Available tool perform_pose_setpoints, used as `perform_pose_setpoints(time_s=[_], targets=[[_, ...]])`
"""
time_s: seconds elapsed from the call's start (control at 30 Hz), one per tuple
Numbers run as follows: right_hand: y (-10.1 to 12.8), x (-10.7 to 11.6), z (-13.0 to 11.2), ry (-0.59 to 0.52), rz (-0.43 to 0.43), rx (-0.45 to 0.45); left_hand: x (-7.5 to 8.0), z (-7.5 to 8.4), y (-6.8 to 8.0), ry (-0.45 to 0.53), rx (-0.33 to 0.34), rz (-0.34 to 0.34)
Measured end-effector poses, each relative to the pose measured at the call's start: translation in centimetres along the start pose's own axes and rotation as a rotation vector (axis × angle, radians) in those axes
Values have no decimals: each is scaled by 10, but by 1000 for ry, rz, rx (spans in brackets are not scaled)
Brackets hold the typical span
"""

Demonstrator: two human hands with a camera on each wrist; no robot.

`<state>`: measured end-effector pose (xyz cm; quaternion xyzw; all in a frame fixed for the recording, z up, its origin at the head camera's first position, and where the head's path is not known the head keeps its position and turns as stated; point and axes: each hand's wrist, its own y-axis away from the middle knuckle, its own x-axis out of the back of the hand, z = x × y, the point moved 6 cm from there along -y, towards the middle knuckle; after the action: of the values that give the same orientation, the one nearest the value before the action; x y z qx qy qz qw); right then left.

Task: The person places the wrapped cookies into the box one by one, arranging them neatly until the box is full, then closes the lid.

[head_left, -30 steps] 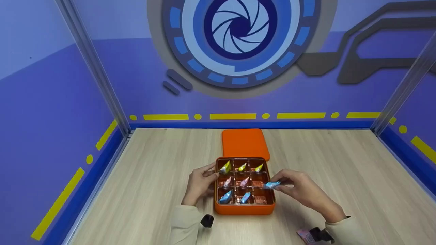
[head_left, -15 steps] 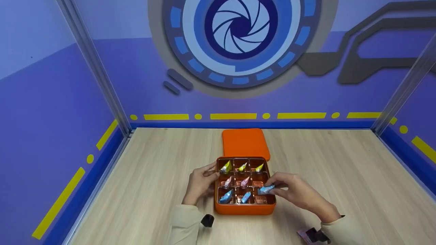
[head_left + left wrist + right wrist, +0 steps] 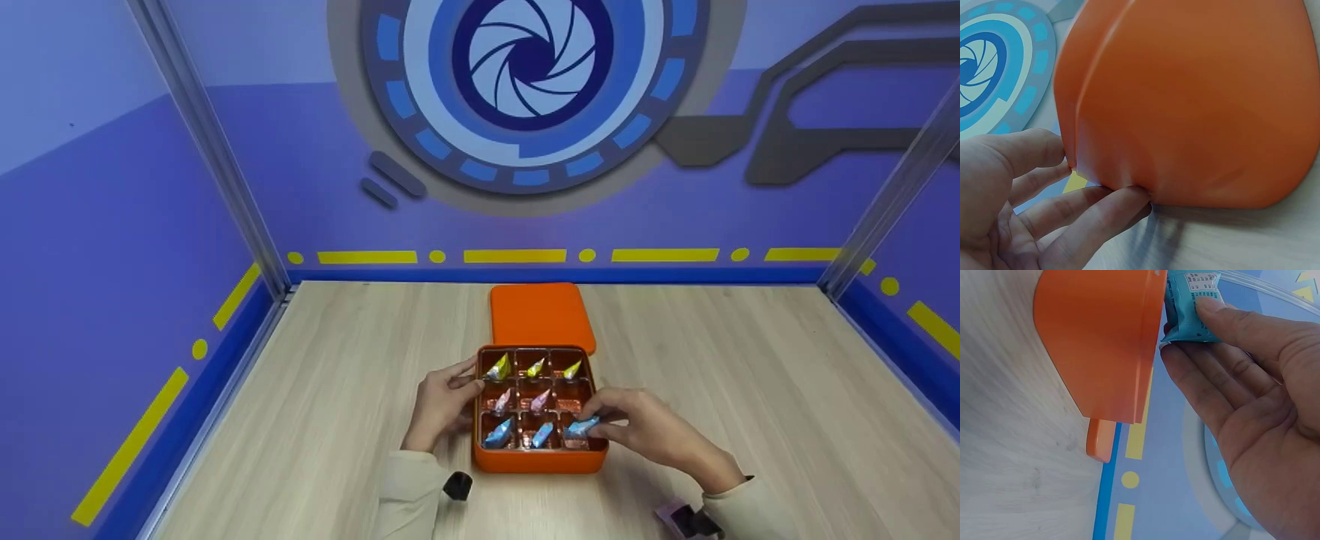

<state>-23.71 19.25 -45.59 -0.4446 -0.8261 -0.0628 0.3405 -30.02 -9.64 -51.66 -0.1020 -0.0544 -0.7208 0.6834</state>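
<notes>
An orange box [image 3: 538, 462] with a divided tray, three rows of three compartments, stands on the table. My left hand [image 3: 442, 405] holds it by its left side, thumb at the rim; in the left wrist view the fingers [image 3: 1095, 225] meet the orange wall. Between thumb and fingers my right hand [image 3: 645, 427] pinches a small blue wrapped candy [image 3: 580, 428], low over the front right compartment. Printed text shows on the candy [image 3: 1193, 312] in the right wrist view. Yellow candies [image 3: 535, 367] fill the back row, pink candies [image 3: 540, 401] two middle compartments, blue candies [image 3: 541, 435] two front ones.
Directly behind the box lies its orange lid [image 3: 541, 317] on the wooden table [image 3: 360, 352]. A pink packet [image 3: 667, 511] lies partly hidden beside the right wrist. Blue printed panels [image 3: 450, 225] wall the table at the back and sides.
My right hand has moved left and toward the front with the blue candy, from the box's right rim to over the front right compartment. The left hand keeps its hold.
</notes>
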Motion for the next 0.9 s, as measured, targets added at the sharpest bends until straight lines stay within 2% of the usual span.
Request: perform_pose_setpoints(time_s=[0.5, 0.9], targets=[[0, -4, 4, 19, -10, 13, 0, 1, -1, -19, -2, 6], [0, -6, 2, 51, -17, 36, -1, 2, 2, 17, -1, -10]])
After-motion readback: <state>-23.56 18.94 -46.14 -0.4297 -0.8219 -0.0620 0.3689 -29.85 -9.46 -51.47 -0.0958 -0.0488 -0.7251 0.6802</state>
